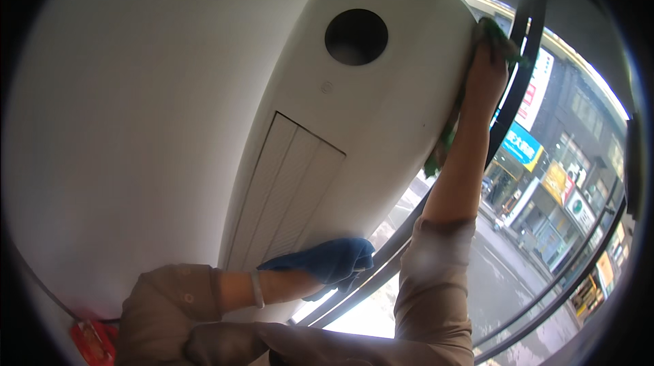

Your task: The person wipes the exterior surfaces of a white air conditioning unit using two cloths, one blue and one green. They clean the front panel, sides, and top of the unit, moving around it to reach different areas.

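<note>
A tall white Changhong floor-standing air conditioner [393, 90] stands before me, tilted in the view. It has a round dark panel [356, 37] near its top and a louvred grille [291, 182] lower down. My right hand [489, 64] is raised to the upper right side edge, holding a green cloth [494, 34]. More green cloth hangs beside the forearm, along the unit's side. Low on the front, my left hand [305, 280] holds a blue cloth [337, 260] that covers most of its fingers. The left wrist wears a pale band [257, 289].
A plain white wall [138, 110] rises on the left. Dark window frame bars [503, 126] run close along the unit's right side, with a street and shopfronts beyond the glass. A red object [93, 341] lies at the bottom left, near a dark cable.
</note>
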{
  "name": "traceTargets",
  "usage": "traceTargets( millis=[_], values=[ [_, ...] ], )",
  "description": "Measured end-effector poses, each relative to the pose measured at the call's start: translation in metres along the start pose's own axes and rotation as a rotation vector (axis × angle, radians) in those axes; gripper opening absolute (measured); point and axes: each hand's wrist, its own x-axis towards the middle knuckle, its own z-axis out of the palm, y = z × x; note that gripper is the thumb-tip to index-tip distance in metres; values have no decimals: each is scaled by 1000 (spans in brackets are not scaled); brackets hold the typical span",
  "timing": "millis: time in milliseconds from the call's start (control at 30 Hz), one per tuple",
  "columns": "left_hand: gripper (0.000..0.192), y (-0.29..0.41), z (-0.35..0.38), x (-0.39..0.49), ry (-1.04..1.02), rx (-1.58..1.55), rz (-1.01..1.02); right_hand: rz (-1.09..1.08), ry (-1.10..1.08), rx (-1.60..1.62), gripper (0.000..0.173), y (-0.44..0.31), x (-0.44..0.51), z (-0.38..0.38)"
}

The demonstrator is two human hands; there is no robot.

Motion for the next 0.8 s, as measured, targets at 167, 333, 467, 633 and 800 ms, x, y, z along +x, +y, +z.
traceTargets(
  millis=[167, 333, 467, 633, 800],
  values=[
    [70, -32, -27, 7, -262, -129, 124, -358, -26, -130, 21, -22, -61, 0],
    [30, -12, -28, 28, 52, 965, 814, -492, -342, -65, 27, -3, -163, -45],
    [37, -1, -31, 39, -124, 1043, 525, -419, -514, 108, 29, 31, -221, -91],
    [46, -9, -58, 41, -86, 1146, 573, -287, -487, 166, 34, 52, -246, -107],
    [58, 29, -79, 83, 343, 1286, 865, 186, -303, 191, 35, 68, -196, -75]
  ],
)
